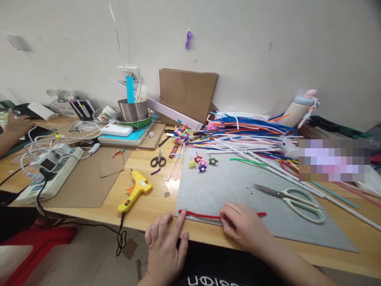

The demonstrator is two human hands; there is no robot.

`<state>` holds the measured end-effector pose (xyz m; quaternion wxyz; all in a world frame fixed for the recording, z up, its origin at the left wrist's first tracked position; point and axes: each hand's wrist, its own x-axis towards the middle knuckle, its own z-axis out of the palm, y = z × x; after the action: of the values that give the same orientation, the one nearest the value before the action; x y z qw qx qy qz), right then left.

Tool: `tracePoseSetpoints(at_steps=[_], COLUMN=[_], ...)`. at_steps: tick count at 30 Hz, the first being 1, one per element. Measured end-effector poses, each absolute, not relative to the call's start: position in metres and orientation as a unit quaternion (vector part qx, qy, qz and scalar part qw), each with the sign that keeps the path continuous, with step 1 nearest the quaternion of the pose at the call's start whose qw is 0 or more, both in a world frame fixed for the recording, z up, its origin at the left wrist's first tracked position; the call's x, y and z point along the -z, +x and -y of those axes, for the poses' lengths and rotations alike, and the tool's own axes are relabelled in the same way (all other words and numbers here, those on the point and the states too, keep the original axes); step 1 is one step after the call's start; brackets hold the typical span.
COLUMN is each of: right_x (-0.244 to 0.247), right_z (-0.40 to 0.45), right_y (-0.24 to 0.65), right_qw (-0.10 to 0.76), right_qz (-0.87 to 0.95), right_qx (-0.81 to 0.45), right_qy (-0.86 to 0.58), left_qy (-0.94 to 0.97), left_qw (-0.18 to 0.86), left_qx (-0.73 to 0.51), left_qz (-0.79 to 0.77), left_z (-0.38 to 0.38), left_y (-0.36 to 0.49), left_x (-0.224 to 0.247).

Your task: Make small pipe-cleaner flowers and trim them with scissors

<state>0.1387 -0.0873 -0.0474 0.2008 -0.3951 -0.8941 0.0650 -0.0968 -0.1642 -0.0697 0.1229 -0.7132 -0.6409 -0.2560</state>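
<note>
A red pipe cleaner (pixel 202 215) lies along the front edge of the grey cutting mat (pixel 226 186), its left end bent over. My left hand (pixel 166 242) rests its index fingertip on that end, with thumb and fingers apart and nothing gripped. Toward the other end, my right hand (pixel 242 224) has its fingers closed on the strip, hiding part of it. Small pipe-cleaner flowers (pixel 202 162) in several colours sit at the mat's back left. Large scissors (pixel 290 200) with pale green handles lie to the right of my right hand.
A yellow glue gun (pixel 137 190) and small black scissors (pixel 158 159) lie left of the mat. Bundles of pipe cleaners (pixel 250 129) are piled behind it. A power strip (pixel 53 178) with cables stands at left, near another person's hand (pixel 18 126).
</note>
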Motion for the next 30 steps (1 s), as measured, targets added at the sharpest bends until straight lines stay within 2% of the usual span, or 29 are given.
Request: tracePoseSetpoints(at_steps=[8, 21, 30], right_x=[0.047, 0.037, 0.035], right_z=[0.085, 0.090, 0.088], right_y=[0.137, 0.135, 0.136], right_qw=[0.197, 0.156, 0.161], right_qz=[0.891, 0.863, 0.864], right_qx=[-0.068, -0.149, -0.156], right_qy=[-0.403, -0.457, -0.451], left_qy=[-0.711, -0.696, -0.692], left_qw=[0.120, 0.104, 0.094], left_qx=[0.257, 0.285, 0.295], left_qz=[0.644, 0.651, 0.652], left_z=[0.164, 0.162, 0.161], left_y=[-0.095, -0.092, -0.092], left_x=[0.071, 0.074, 0.074])
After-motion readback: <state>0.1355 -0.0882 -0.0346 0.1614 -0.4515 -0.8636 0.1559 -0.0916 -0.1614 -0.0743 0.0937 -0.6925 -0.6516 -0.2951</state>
